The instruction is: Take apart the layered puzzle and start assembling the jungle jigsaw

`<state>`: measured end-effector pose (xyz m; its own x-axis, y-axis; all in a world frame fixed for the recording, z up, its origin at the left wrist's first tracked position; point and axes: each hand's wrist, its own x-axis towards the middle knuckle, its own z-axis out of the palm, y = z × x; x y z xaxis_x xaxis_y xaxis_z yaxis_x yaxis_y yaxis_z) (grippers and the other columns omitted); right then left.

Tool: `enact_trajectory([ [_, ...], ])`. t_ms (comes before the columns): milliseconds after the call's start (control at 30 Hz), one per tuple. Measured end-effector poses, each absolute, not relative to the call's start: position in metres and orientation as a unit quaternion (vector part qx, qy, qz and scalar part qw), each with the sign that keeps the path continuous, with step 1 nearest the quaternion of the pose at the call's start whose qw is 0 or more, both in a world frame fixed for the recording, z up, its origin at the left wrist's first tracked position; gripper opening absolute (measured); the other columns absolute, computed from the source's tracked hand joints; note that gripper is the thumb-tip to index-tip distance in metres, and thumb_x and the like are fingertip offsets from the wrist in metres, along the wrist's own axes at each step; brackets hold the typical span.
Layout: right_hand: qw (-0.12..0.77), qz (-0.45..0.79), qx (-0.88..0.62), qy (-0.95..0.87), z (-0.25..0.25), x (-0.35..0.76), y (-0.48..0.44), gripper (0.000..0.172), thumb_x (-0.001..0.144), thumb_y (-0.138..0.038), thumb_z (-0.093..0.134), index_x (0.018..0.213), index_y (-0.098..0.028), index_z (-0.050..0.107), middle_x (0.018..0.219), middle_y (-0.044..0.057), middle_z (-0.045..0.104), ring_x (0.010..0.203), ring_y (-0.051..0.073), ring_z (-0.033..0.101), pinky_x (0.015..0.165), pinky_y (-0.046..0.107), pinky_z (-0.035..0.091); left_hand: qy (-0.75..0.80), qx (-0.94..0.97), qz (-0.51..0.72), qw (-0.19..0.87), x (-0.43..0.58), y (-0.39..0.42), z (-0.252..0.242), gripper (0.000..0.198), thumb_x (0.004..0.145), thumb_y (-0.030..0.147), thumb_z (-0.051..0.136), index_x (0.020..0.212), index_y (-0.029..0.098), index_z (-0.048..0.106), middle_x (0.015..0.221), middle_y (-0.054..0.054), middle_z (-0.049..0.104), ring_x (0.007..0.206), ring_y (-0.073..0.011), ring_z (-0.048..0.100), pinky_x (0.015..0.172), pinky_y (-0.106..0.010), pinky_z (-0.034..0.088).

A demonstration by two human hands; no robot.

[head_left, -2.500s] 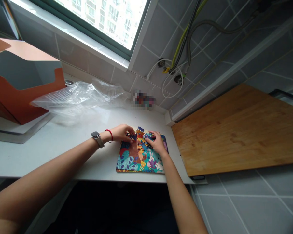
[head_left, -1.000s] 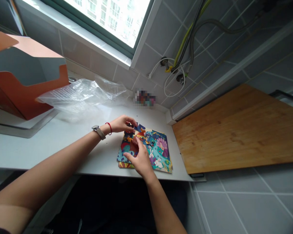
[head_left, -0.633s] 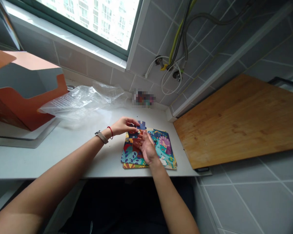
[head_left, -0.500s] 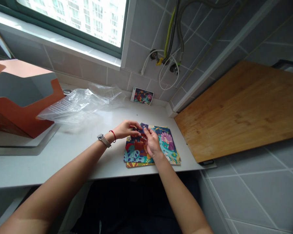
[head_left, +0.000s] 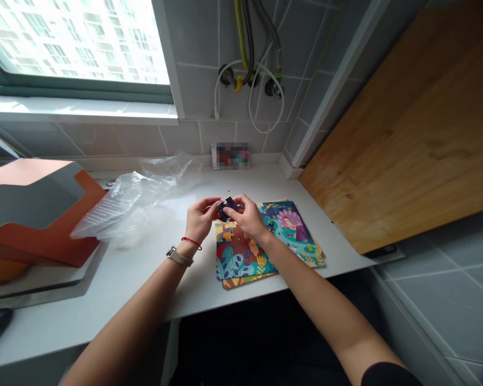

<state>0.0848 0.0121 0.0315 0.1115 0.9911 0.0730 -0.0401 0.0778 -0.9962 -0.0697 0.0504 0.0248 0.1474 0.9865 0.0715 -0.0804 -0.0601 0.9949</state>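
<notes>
A colourful jigsaw puzzle point(head_left: 265, 244) lies on the white counter point(head_left: 145, 268) near its front edge. Just above the puzzle's far left corner, my left hand point(head_left: 200, 219) and my right hand point(head_left: 247, 215) meet, and both pinch a small dark blue puzzle piece point(head_left: 226, 206) between their fingertips. The left wrist wears a watch and a red string. Part of the puzzle is hidden under my right forearm.
Crumpled clear plastic wrap point(head_left: 132, 198) lies left of the hands. An orange and grey box point(head_left: 36, 214) stands at the far left. A small picture card point(head_left: 231, 156) leans against the tiled wall. A wooden board point(head_left: 406, 139) slants at the right.
Both hands have lifted off the puzzle and now hold one dark piece together above it. The view has swung left and tilted, so the puzzle sits more to the right.
</notes>
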Motion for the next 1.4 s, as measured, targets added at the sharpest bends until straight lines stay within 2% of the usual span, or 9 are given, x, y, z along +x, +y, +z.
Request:
enact_trajectory([
  [167,0.559,0.438,-0.487,-0.508,0.035,0.115,0.025,0.044,0.067,-0.034,0.089,0.105,-0.022,0.071,0.091,0.002,0.074,0.085,0.018,0.071,0.081,0.032,0.059,0.396,0.552,0.466,0.567,-0.065,0.039,0.027,0.071,0.09,0.071,0.061,0.132,0.014,0.066,0.124,-0.018,0.075,0.098,-0.0258,0.076,0.086,-0.042,0.064],
  [267,0.604,0.458,-0.475,-0.446,0.039,0.148,0.033,0.046,0.064,-0.036,0.091,0.104,-0.021,0.074,0.098,0.002,0.077,0.083,0.017,0.071,0.075,0.03,0.06,0.384,0.665,0.449,0.456,-0.063,0.032,0.025,0.059,0.096,0.057,0.06,0.141,0.02,0.061,0.137,-0.016,0.069,0.122,-0.0299,0.069,0.101,-0.047,0.059],
  [400,0.663,0.495,-0.465,-0.315,0.035,0.182,0.039,0.051,0.058,-0.038,0.095,0.101,-0.022,0.072,0.095,0.001,0.077,0.077,0.016,0.071,0.062,0.025,0.056,0.366,0.811,0.364,0.276,-0.061,0.032,0.014,0.045,0.096,0.038,0.064,0.139,0.026,0.063,0.14,-0.012,0.065,0.131,-0.0298,0.061,0.111,-0.049,0.051],
  [700,0.673,0.542,-0.442,-0.242,0.023,0.183,0.036,0.04,0.058,-0.032,0.095,0.089,-0.021,0.072,0.083,-0.001,0.075,0.071,0.013,0.068,0.058,0.021,0.054,0.348,0.867,0.293,0.203,-0.051,0.082,0.016,0.062,0.089,0.032,0.071,0.149,0.027,0.053,0.144,-0.014,0.057,0.134,-0.0315,0.057,0.113,-0.051,0.048],
  [800,0.672,0.541,-0.447,-0.236,0.023,0.184,0.035,0.039,0.059,-0.032,0.095,0.089,-0.021,0.072,0.082,-0.002,0.075,0.072,0.013,0.068,0.06,0.022,0.054,0.32,0.892,0.195,0.253,-0.043,0.099,0.021,0.065,0.081,0.036,0.078,0.143,0.026,0.06,0.147,-0.014,0.058,0.135,-0.0341,0.057,0.115,-0.052,0.046],
  [967,0.671,0.546,-0.447,-0.228,0.023,0.187,0.035,0.038,0.06,-0.031,0.096,0.088,-0.021,0.072,0.085,-0.001,0.076,0.073,0.013,0.07,0.062,0.022,0.054,0.323,0.878,0.177,0.307,-0.035,0.11,0.011,0.02,0.086,0.034,0.072,0.102,0.024,0.077,0.137,-0.011,0.069,0.13,-0.0316,0.063,0.115,-0.05,0.046],
  [1033,0.667,0.556,-0.44,-0.229,0.023,0.187,0.036,0.038,0.059,-0.03,0.096,0.087,-0.021,0.072,0.084,-0.001,0.076,0.072,0.012,0.07,0.062,0.021,0.054,0.334,0.868,0.208,0.301,-0.036,0.108,0.008,0.013,0.085,0.034,0.073,0.092,0.024,0.077,0.135,-0.011,0.07,0.127,-0.0312,0.065,0.114,-0.049,0.048],
  [1267,0.652,0.583,-0.415,-0.252,0.02,0.181,0.034,0.037,0.059,-0.028,0.097,0.087,-0.019,0.073,0.081,-0.002,0.075,0.071,0.012,0.069,0.061,0.021,0.056,0.331,0.825,0.321,0.326,-0.042,0.085,0.015,0.008,0.083,0.027,0.071,0.085,0.02,0.075,0.139,-0.012,0.064,0.105,-0.0249,0.074,0.093,-0.042,0.064],
  [1400,0.624,0.59,-0.416,-0.301,0.015,0.172,0.031,0.039,0.057,-0.025,0.098,0.087,-0.018,0.074,0.088,0.0,0.076,0.076,0.013,0.071,0.066,0.023,0.059,0.337,0.803,0.365,0.329,-0.041,0.064,0.018,0.009,0.086,0.027,0.07,0.088,0.02,0.074,0.147,-0.011,0.061,0.106,-0.0263,0.075,0.083,-0.04,0.068],
])
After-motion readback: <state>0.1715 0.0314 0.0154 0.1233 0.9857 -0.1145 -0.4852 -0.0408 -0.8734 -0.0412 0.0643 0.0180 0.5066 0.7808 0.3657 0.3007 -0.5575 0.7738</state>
